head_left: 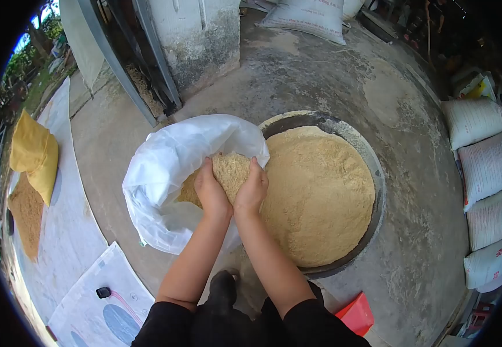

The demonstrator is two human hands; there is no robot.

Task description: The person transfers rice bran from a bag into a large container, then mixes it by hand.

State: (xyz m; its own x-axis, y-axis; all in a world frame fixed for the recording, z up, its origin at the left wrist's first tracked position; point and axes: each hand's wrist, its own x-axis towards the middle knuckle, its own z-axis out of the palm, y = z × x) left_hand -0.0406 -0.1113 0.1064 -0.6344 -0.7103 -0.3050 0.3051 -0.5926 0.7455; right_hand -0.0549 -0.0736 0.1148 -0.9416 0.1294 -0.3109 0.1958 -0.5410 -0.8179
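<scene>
Two hands, left hand (211, 192) and right hand (252, 188), are closed in a cup around bran meal (231, 166) above the open white sack (161, 168) beside the full basin (379, 191); transfer judged underway, and release requires parting the hands inside the sack mouth.

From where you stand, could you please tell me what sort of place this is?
Probably a farmyard feed store: stacked woven sacks, a round basin of bran-like meal, grain spread on a sheet outside.
</scene>
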